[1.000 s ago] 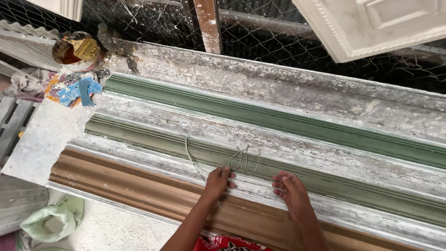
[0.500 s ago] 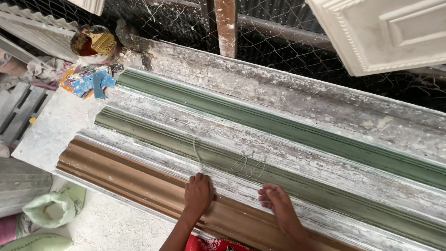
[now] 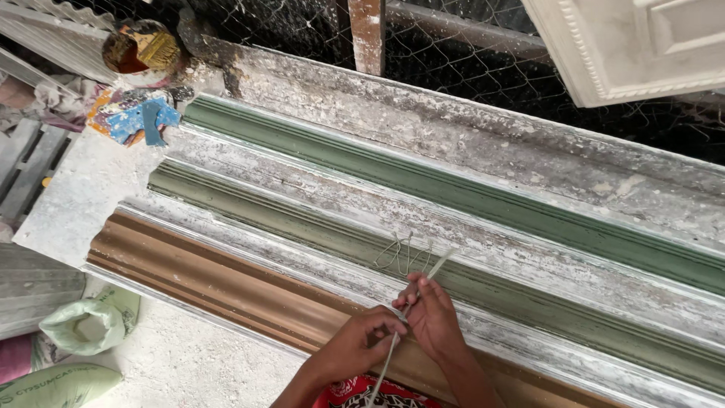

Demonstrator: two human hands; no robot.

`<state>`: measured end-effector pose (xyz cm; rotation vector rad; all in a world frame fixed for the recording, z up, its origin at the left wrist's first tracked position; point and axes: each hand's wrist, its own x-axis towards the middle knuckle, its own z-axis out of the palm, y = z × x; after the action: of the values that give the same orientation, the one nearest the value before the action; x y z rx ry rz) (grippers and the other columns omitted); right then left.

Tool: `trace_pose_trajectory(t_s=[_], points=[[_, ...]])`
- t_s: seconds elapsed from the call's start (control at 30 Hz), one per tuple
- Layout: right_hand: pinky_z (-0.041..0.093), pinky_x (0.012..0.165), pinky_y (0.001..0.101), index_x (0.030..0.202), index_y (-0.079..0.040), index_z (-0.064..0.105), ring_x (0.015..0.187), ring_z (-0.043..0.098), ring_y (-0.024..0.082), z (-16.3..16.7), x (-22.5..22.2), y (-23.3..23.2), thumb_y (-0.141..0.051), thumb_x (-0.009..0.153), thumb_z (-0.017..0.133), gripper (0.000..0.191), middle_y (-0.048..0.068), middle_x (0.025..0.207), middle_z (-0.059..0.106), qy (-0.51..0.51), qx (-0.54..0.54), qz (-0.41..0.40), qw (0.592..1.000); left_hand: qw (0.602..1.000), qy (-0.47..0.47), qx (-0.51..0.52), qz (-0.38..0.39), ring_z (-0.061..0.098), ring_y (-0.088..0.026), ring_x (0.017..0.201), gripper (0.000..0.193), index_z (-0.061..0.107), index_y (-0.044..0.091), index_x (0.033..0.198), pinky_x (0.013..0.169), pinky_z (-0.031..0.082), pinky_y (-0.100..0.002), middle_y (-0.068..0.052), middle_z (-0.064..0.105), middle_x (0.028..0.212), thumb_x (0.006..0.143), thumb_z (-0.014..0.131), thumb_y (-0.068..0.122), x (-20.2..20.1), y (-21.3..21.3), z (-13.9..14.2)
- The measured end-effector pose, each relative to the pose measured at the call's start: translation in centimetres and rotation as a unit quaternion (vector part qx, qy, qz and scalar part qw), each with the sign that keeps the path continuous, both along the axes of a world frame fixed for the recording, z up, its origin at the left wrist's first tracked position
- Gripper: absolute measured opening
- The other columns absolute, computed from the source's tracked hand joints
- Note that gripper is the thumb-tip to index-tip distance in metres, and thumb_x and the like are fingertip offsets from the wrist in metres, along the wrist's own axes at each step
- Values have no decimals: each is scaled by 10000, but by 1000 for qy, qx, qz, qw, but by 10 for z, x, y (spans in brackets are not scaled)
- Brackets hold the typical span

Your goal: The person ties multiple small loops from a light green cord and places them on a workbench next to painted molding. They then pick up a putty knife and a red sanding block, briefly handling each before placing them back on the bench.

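Note:
My left hand and my right hand are close together over the near edge of a long plaster-caked workbench. Both pinch a thin pale cord that runs from below my wrists up toward a loose tangle of wire-like strands. That tangle lies on a long green moulding form. A brown moulding form sits right under my hands. A second green form runs further back.
A tin with a brush and paint-stained rags sit at the bench's far left. Chicken-wire fencing backs the bench. A white moulded panel hangs at top right. Green sacks lie on the ground at left.
Both hands were spread flat and apart on the brown form; now they have come together and taken up the thin cord. The view has shifted slightly.

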<state>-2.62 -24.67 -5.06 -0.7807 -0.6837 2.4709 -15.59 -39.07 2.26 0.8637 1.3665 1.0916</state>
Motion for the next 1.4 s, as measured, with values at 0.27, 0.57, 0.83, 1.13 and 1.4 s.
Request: trace_pose_trajectory(t_s=[0.27,0.57,0.83,1.13,1.4], points=[[379,510,237,1162,-9,552,567,393,62,4,15,6,-268,1072,506,279,-23,713,418,79,-58,21,995,981,-136,48,132,633,-158,995,317,666,9,1051,950,510,-333,-71,702,990,1070,522,290,2,4,-19],[335,450,212,1144,23,561,571,396,60,21,12,11,-267,1085,468,310,3,770,474,8,-7,29,1000,993,-70,-3,99,574,-108,680,333,663,20,1083,689,481,-272,-40,605,686,1095,486,302,9,10,-15],[577,497,420,1298,15,576,519,589,198,60,-13,-12,-337,982,417,499,64,819,661,-120,63,156,978,989,-111,-20,90,611,-99,696,280,690,6,1027,683,500,-269,-20,685,780,1042,527,233,-4,2,6],[375,516,240,1129,44,655,560,405,71,26,-44,-33,-339,1079,504,414,-21,655,450,-99,126,177,971,983,-137,-63,100,597,-90,714,300,728,19,1002,684,463,-268,-13,669,753,1037,521,232,-41,-28,-8],[380,522,258,1012,-15,666,588,439,89,11,-83,-45,-353,1036,548,359,2,776,574,-197,171,131,957,982,137,-16,128,652,-259,1084,449,636,22,1306,958,509,-413,-171,685,1194,1090,476,382,-133,-57,-45]])
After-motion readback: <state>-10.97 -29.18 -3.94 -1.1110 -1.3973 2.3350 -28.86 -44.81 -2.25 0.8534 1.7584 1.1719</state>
